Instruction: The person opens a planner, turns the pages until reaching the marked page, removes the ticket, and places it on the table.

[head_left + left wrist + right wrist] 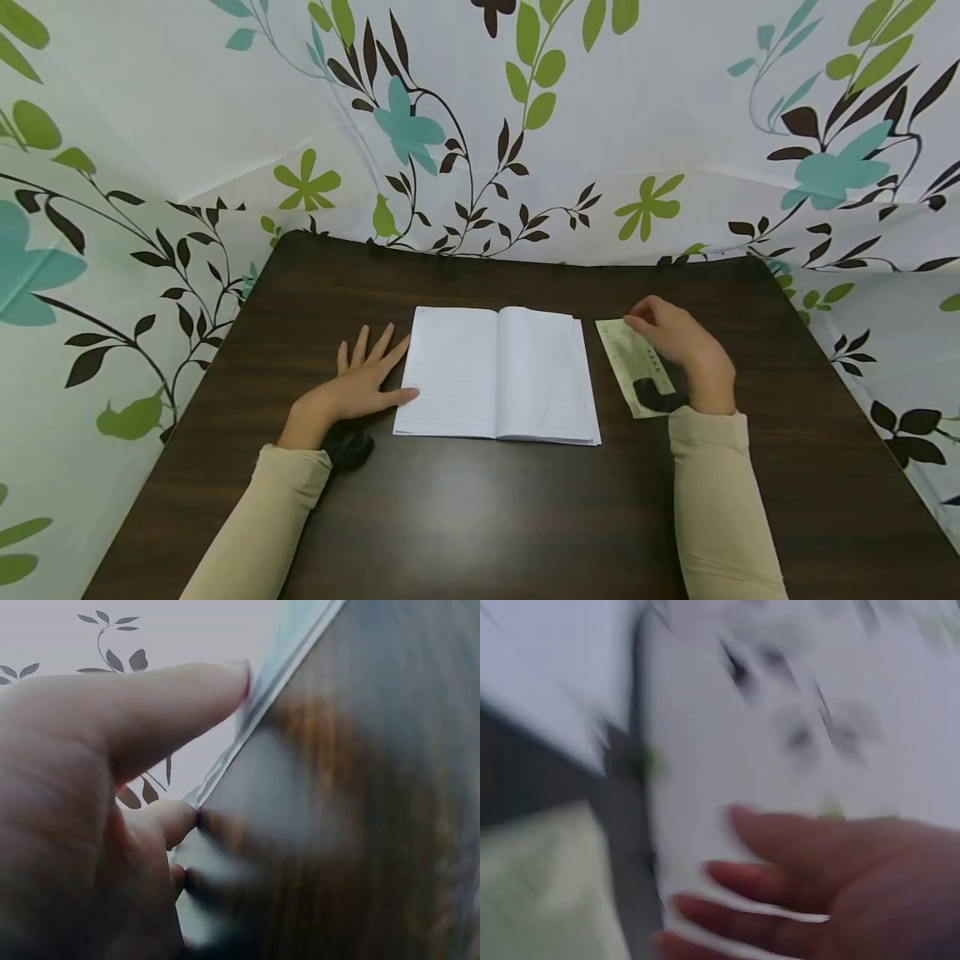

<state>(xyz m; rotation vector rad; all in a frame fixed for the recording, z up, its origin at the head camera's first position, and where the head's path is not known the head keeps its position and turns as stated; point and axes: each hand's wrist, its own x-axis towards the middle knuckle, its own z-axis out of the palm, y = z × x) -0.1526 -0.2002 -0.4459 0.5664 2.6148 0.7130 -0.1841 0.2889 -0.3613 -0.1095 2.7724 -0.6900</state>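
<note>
An open lined notebook (450, 367) lies flat on the dark wooden table, both pages blank. My left hand (356, 387) is spread on its left side, with the thumb and index fingertip at the page edge. In the left wrist view the thumb (180, 705) reaches to that edge. To the right of the notebook lies a pale green printed paper slip (626, 358), slightly slanted. Above its far right corner is my right hand (678, 337), fingers loosely bent. The right wrist view is blurred; there the fingers (757, 892) are apart from the slip (540, 892) and hold nothing.
The dark table (465, 517) extends around the notebook and slip. A white cloth (525, 192) with leaf and flower prints hangs behind the table and along both sides. Black wrist bands (348, 450) sit at both cuffs.
</note>
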